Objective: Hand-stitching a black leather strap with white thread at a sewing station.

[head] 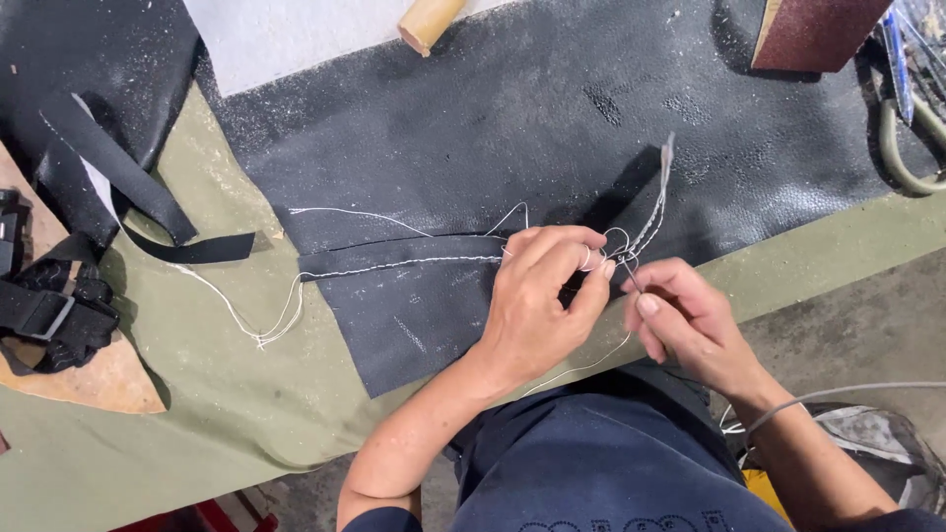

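A green-covered table carries a large black leather sheet spreading away from the hands. The left hand pinches the stitched seam strip and a white thread loop at its fingertips. Just beside it, the right hand is closed on what seems a needle, thread trailing toward the body
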